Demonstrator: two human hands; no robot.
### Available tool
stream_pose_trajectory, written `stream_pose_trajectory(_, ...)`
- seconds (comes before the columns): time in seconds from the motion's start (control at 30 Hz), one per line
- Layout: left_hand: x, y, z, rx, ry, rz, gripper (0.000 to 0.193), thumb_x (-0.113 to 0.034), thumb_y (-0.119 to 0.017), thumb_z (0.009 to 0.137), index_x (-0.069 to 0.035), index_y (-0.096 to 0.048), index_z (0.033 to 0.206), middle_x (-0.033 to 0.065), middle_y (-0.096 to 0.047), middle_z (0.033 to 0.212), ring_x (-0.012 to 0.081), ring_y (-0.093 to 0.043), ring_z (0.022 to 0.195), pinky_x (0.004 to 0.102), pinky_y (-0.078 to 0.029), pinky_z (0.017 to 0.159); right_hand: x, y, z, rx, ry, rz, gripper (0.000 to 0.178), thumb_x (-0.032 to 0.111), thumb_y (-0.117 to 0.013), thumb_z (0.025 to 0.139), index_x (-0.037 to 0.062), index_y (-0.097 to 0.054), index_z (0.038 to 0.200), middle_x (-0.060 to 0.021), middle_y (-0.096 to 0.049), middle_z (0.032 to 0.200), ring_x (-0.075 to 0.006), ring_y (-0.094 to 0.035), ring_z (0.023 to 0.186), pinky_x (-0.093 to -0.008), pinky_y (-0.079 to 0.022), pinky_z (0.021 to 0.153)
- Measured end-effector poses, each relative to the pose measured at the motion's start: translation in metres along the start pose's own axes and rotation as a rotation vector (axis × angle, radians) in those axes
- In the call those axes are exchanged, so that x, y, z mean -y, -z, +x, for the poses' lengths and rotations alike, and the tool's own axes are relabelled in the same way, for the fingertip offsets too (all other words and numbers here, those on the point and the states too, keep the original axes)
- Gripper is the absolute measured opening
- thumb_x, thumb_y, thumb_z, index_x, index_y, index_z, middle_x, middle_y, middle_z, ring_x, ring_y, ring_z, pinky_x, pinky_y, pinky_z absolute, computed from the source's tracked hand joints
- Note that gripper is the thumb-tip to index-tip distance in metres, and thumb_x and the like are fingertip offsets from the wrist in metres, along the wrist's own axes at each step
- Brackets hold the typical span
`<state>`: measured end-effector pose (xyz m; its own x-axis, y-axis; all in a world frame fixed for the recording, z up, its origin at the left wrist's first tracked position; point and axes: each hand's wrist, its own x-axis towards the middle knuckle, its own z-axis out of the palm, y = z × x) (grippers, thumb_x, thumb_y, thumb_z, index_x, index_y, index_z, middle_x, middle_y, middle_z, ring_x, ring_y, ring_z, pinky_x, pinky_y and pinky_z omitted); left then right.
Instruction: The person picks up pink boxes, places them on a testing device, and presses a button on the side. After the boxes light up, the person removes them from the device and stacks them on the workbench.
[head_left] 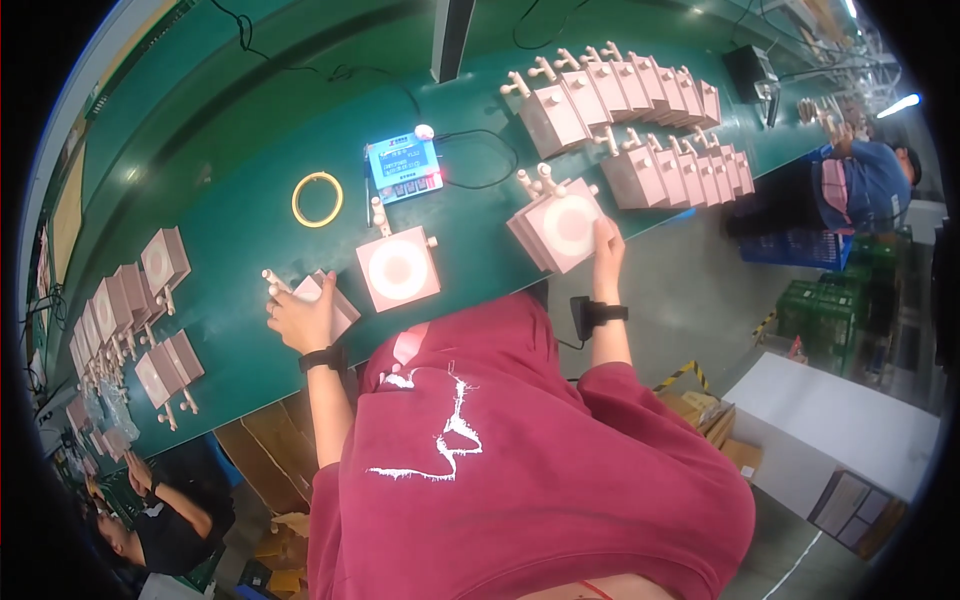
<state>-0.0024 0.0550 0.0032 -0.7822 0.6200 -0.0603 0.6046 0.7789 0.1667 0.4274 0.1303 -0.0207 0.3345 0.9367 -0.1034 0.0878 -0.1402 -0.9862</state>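
Note:
My left hand (pixel 303 318) is closed around a small pink box (pixel 342 308) at the table's near edge, and a pale peg-like arm sticks out past the fingers. To the right, my right hand (pixel 607 250) grips the side of another pink box (pixel 548 236). That box has a round pale disc on its face, peg arms at the top, and a second pink panel or box close behind it. Between my hands lies a third pink box (pixel 402 306) with a white disc facing up, a peg arm and a side knob. Neither hand touches it.
Two curved rows of pink boxes (pixel 556 122) stand at the right back. More pink boxes (pixel 160 262) sit at the left. A blue device (pixel 403 168) with cables and a yellow ring (pixel 297 205) lie behind the middle box. One person (pixel 868 185) works at far right, another (pixel 175 520) at lower left.

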Motion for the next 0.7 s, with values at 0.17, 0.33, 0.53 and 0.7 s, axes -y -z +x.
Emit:
stream_pose_trajectory(0.17,-0.001,0.004,0.001,0.053,0.011,0.003,0.105,-0.065,-0.072,0.062,0.004,-0.038,0.134,0.0261,-0.047,0.126,0.0434,-0.048,0.111,0.0505,-0.046,0.088,-0.031,0.004,-0.006,-0.09,0.158,-0.131,0.049,0.025,-0.057,0.093,-0.0026,-0.045,0.131,-0.0168,-0.048,0.129,-0.0229,-0.046,0.121,-0.0344,-0.037,0.1)
stream_pose_trajectory(0.33,-0.002,0.007,-0.001,0.024,0.014,-0.052,0.103,-0.064,-0.073,0.062,0.003,-0.039,0.133,0.0251,-0.048,0.124,0.0438,-0.048,0.11,0.0498,-0.046,0.087,-0.032,0.007,-0.03,0.051,0.299,-0.151,0.102,0.041,-0.076,0.075,0.0028,-0.014,0.146,-0.0212,-0.027,0.145,-0.0311,-0.03,0.135,-0.0415,-0.029,0.109)
stream_pose_trajectory(0.53,-0.011,0.012,0.004,0.111,0.056,-0.039,0.095,-0.06,-0.075,0.061,0.001,-0.044,0.127,0.0214,-0.049,0.123,0.0431,-0.046,0.111,0.0512,-0.048,0.083,-0.016,-0.013,-0.033,0.112,0.339,-0.128,0.149,0.054,-0.089,0.047,0.0074,0.012,0.146,-0.022,-0.007,0.152,-0.0372,-0.02,0.139,-0.0488,-0.025,0.111)
stream_pose_trajectory(0.7,-0.004,0.011,0.003,0.107,0.027,-0.038,0.1,-0.062,-0.074,0.061,0.003,-0.041,0.131,0.0242,-0.05,0.122,0.0466,-0.047,0.11,0.0516,-0.046,0.087,-0.024,-0.019,-0.046,0.021,0.595,-0.484,0.144,0.057,-0.086,0.051,0.0087,0.011,0.146,-0.0246,-0.012,0.149,-0.0368,-0.023,0.137,-0.0498,-0.025,0.112)
